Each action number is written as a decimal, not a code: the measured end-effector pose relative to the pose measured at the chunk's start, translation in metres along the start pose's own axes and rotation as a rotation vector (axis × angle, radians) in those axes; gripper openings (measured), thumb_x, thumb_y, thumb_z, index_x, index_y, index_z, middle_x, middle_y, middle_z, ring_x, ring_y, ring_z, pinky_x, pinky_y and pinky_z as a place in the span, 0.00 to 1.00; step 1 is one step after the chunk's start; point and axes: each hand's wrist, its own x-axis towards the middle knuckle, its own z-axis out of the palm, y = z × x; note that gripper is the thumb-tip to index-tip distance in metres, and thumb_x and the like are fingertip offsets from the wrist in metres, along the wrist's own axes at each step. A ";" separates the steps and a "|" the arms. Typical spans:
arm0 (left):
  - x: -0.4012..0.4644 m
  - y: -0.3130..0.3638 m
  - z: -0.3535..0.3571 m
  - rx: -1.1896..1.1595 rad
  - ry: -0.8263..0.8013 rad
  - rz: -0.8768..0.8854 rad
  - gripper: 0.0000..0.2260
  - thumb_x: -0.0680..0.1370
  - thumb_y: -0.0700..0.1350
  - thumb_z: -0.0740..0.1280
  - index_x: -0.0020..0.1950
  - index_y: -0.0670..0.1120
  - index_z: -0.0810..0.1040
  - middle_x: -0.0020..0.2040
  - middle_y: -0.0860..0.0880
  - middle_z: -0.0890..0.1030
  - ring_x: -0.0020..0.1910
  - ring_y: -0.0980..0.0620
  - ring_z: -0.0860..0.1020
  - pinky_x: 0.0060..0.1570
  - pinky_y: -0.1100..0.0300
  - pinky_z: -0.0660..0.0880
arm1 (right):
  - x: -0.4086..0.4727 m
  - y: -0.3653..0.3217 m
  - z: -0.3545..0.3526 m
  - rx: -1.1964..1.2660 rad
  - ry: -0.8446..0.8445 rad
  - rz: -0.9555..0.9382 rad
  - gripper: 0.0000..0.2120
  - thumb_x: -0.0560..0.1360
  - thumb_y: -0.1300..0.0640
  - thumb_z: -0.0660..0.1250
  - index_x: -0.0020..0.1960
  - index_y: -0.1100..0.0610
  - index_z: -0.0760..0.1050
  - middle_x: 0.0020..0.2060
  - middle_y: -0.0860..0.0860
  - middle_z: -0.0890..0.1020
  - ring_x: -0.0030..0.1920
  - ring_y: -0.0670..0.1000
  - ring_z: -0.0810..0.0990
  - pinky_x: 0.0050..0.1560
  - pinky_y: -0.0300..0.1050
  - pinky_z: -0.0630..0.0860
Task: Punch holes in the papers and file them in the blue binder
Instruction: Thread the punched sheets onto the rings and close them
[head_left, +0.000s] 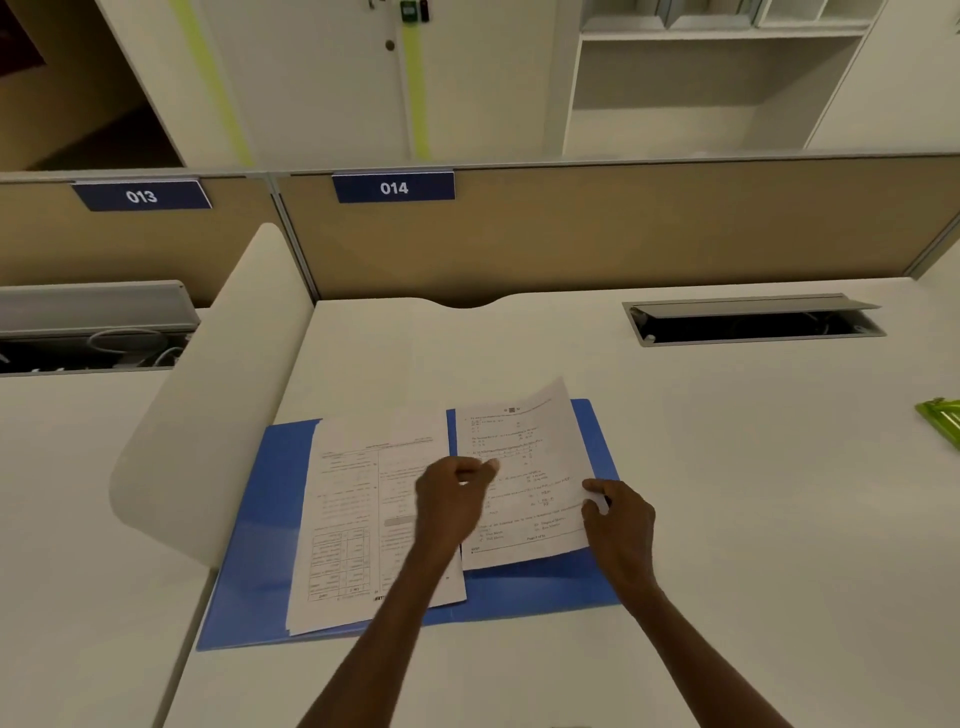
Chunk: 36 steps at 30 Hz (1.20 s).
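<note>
Paper (524, 467) over blue binder (249, 545), pinched by both hands

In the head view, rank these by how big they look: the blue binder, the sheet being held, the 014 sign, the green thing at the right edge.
1. blue binder
2. held sheet
3. 014 sign
4. green object, cut off by the frame, so unsure

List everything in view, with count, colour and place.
binder: one, blue, open flat on the near desk.
papers: a few, white, printed, on the binder's left half.
sheet: one, white, printed, over the binder's right half, top corner lifted.
green thing: one, at the right edge, cut off.
cable hatch: one, grey, open, far right of the desk.
number plates: two, dark blue, on the partition.
hands: left hand and right hand, both gripping the sheet.
</note>
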 end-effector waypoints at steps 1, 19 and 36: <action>-0.001 0.011 0.011 0.001 -0.038 -0.003 0.17 0.72 0.58 0.71 0.45 0.44 0.83 0.40 0.46 0.84 0.41 0.49 0.83 0.47 0.50 0.81 | -0.003 -0.008 -0.002 0.002 0.021 -0.058 0.11 0.75 0.68 0.64 0.56 0.61 0.78 0.52 0.55 0.82 0.44 0.44 0.76 0.37 0.21 0.70; 0.047 0.012 -0.106 0.370 0.266 0.101 0.12 0.70 0.51 0.74 0.43 0.42 0.84 0.39 0.51 0.82 0.38 0.50 0.80 0.41 0.56 0.76 | -0.064 -0.093 0.033 0.034 -0.321 -0.680 0.25 0.76 0.38 0.60 0.70 0.46 0.64 0.66 0.42 0.72 0.62 0.40 0.70 0.60 0.30 0.68; 0.061 -0.106 -0.135 0.412 0.260 -0.305 0.26 0.73 0.59 0.69 0.41 0.33 0.73 0.38 0.38 0.79 0.43 0.39 0.80 0.36 0.54 0.73 | -0.041 0.008 0.058 -0.577 -0.608 -0.357 0.29 0.77 0.44 0.61 0.74 0.51 0.59 0.75 0.51 0.59 0.72 0.54 0.60 0.67 0.45 0.67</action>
